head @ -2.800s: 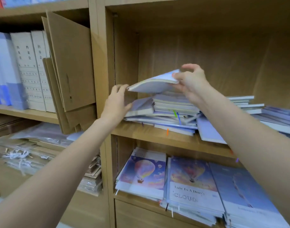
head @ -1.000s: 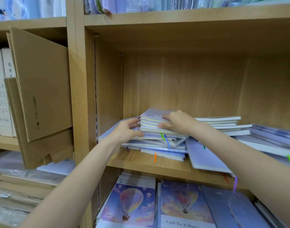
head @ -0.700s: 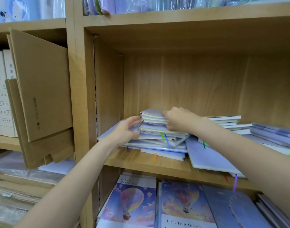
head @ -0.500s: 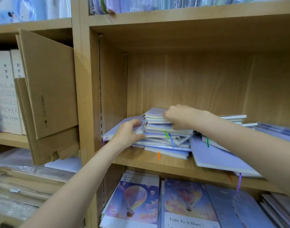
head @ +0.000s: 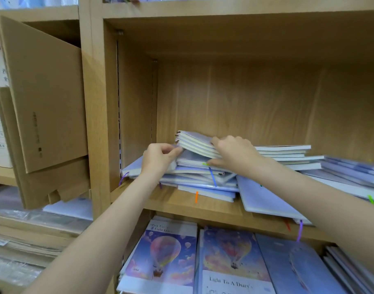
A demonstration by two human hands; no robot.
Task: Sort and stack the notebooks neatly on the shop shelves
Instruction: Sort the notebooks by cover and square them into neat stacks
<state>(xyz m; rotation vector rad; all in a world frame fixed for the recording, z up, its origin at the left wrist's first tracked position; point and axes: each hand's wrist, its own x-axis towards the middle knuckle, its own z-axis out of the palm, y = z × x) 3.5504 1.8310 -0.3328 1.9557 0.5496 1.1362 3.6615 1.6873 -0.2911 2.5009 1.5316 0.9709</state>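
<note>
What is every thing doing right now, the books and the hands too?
Top few lavender notebooks: tilted up, lifted off the pile.
Messy lavender notebook pile: lying flat, crooked.
Right hand: gripping the lifted notebooks.
Left hand: curled against the pile's left edge.
Balloon-cover notebooks: lying flat on the lower shelf.
Brown cardboard sheets: leaning upright.

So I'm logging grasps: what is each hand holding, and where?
Right hand grips the top notebooks by their near long edge. Left hand pinches the pile's left end.
</note>
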